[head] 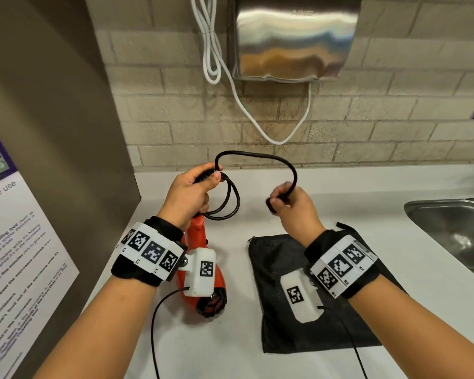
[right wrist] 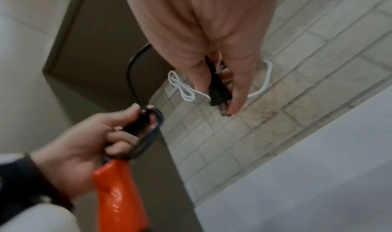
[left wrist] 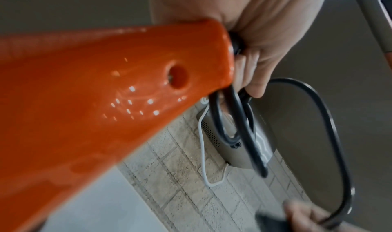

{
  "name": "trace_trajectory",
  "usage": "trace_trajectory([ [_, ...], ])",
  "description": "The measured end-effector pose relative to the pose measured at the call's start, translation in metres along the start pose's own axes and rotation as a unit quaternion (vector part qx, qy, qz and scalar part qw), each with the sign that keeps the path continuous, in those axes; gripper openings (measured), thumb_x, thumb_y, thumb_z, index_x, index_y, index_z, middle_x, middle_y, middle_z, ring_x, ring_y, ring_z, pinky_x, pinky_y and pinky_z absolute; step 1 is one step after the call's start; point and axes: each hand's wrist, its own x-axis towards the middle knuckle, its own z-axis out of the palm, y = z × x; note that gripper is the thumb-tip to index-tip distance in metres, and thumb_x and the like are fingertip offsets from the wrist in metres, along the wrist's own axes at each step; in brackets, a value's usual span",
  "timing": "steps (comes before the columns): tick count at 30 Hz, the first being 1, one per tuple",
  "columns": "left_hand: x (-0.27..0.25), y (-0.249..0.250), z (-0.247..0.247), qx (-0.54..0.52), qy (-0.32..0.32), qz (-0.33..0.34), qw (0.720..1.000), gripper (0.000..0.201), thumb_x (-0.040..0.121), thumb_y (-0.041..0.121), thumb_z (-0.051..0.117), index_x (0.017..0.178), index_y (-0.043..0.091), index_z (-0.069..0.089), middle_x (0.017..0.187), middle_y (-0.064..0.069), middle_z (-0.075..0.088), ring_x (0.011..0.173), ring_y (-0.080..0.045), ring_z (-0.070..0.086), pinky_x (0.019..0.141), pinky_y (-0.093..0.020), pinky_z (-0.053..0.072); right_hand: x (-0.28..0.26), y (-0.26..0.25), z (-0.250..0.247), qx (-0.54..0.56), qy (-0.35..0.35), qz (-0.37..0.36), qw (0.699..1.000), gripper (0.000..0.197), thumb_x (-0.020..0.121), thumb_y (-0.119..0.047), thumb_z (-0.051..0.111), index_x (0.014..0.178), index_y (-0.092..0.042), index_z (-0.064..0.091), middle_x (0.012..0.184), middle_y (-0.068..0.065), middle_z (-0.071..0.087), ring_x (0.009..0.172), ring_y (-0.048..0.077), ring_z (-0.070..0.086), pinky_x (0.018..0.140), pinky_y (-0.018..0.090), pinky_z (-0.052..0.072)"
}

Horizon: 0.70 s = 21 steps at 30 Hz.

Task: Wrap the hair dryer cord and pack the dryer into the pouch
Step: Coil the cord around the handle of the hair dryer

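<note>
My left hand (head: 203, 181) grips the end of the orange hair dryer (head: 196, 239) handle, holding it up over the counter with its body hanging down toward me. Two or three loops of the black cord (head: 257, 155) are gathered under my left thumb. The cord arcs over to my right hand (head: 278, 199), which pinches the plug end. In the left wrist view the dryer (left wrist: 95, 101) fills the frame, with cord loops (left wrist: 233, 118) below the fingers (left wrist: 254, 68). In the right wrist view the fingers pinch the black plug (right wrist: 216, 88). A black drawstring pouch (head: 285, 337) lies flat under my right wrist.
The white counter (head: 230, 359) runs to a brick-tiled wall. A steel hand dryer (head: 293, 36) with a white cable (head: 216, 50) hangs on the wall above. A steel sink (head: 454, 228) is at the right; a brown panel with a poster (head: 11, 242) stands at the left.
</note>
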Motion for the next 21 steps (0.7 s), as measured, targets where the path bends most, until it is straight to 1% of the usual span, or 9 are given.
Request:
trace_trajectory([
  [2, -0.001, 0.000, 0.000, 0.004, -0.002, 0.001, 1.000, 0.017, 0.090, 0.011, 0.052, 0.103, 0.018, 0.062, 0.072, 0.004, 0.052, 0.033, -0.001, 0.022, 0.034, -0.014, 0.021, -0.007, -0.022, 0.006, 0.101, 0.006, -0.039, 0.994, 0.034, 0.080, 0.012, 0.057, 0.072, -0.020, 0.047, 0.078, 0.001, 0.052, 0.075, 0.021, 0.054, 0.083, 0.040, 0.047],
  [5, -0.002, 0.000, 0.003, 0.013, -0.007, 0.004, 1.000, 0.020, 0.091, 0.013, 0.052, 0.108, 0.016, 0.061, 0.069, 0.004, 0.045, 0.033, -0.001, 0.023, 0.034, -0.014, 0.021, -0.015, -0.043, 0.013, 0.183, -0.027, -0.089, 0.979, 0.036, 0.071, 0.016, 0.065, 0.071, -0.016, 0.048, 0.074, 0.000, 0.053, 0.071, 0.021, 0.057, 0.073, 0.028, 0.050],
  [7, -0.003, 0.001, 0.004, 0.013, -0.011, 0.007, 1.000, 0.021, 0.091, 0.013, 0.052, 0.109, 0.016, 0.061, 0.069, 0.004, 0.044, 0.033, -0.001, 0.023, 0.034, -0.014, 0.022, -0.017, -0.046, 0.018, 0.153, -0.042, -0.112, 0.981, 0.036, 0.066, 0.013, 0.071, 0.068, -0.018, 0.052, 0.070, -0.001, 0.057, 0.067, 0.012, 0.060, 0.067, 0.019, 0.052],
  [9, -0.005, 0.001, 0.005, 0.014, -0.017, 0.008, 1.000, 0.020, 0.091, 0.013, 0.052, 0.109, 0.016, 0.061, 0.070, 0.004, 0.044, 0.032, -0.001, 0.023, 0.034, -0.014, 0.022, -0.017, -0.045, 0.024, 0.103, -0.050, -0.128, 0.985, 0.036, 0.064, 0.007, 0.075, 0.065, -0.021, 0.053, 0.067, -0.004, 0.058, 0.066, 0.008, 0.060, 0.068, 0.022, 0.052],
  [11, -0.006, 0.002, 0.006, 0.021, -0.022, 0.009, 1.000, 0.018, 0.091, 0.014, 0.052, 0.105, 0.018, 0.062, 0.071, 0.002, 0.046, 0.032, -0.001, 0.024, 0.034, -0.014, 0.022, -0.015, -0.041, 0.030, 0.057, -0.040, -0.144, 0.987, 0.037, 0.065, 0.001, 0.078, 0.065, -0.024, 0.050, 0.067, -0.006, 0.056, 0.067, 0.010, 0.058, 0.069, 0.021, 0.049],
  [14, -0.007, 0.002, 0.008, 0.030, -0.033, 0.008, 0.999, 0.015, 0.091, 0.014, 0.052, 0.094, 0.023, 0.063, 0.072, -0.002, 0.046, 0.032, -0.001, 0.024, 0.034, -0.014, 0.022, -0.011, -0.037, 0.039, 0.006, -0.014, -0.162, 0.987, 0.041, 0.064, -0.005, 0.079, 0.065, -0.022, 0.042, 0.066, -0.005, 0.047, 0.062, 0.001, 0.047, 0.062, 0.008, 0.039],
  [17, -0.009, 0.001, 0.014, 0.033, -0.067, 0.004, 0.997, 0.017, 0.091, 0.012, 0.052, 0.092, 0.025, 0.063, 0.073, -0.009, 0.046, 0.033, -0.002, 0.025, 0.035, -0.014, 0.022, -0.003, -0.032, 0.049, 0.020, -0.010, -0.191, 0.981, 0.045, 0.067, 0.004, 0.071, 0.068, -0.024, 0.036, 0.073, 0.001, 0.041, 0.064, 0.005, 0.044, 0.063, 0.014, 0.040],
  [19, -0.012, 0.001, 0.018, 0.033, -0.089, 0.001, 0.995, 0.021, 0.090, 0.009, 0.052, 0.094, 0.026, 0.063, 0.078, -0.013, 0.043, 0.033, -0.002, 0.025, 0.035, -0.014, 0.022, 0.004, -0.025, 0.054, 0.024, -0.015, -0.196, 0.980, 0.046, 0.074, 0.008, 0.057, 0.076, -0.030, 0.033, 0.076, -0.003, 0.043, 0.067, 0.010, 0.047, 0.064, 0.025, 0.044],
  [21, -0.012, 0.001, 0.019, 0.039, -0.100, 0.008, 0.994, 0.025, 0.090, 0.006, 0.052, 0.092, 0.028, 0.063, 0.080, -0.016, 0.038, 0.034, -0.002, 0.024, 0.037, -0.015, 0.021, 0.009, -0.020, 0.056, 0.042, -0.054, -0.177, 0.982, 0.038, 0.080, 0.008, 0.048, 0.091, -0.025, 0.036, 0.075, -0.007, 0.048, 0.067, 0.007, 0.051, 0.065, 0.027, 0.047],
])
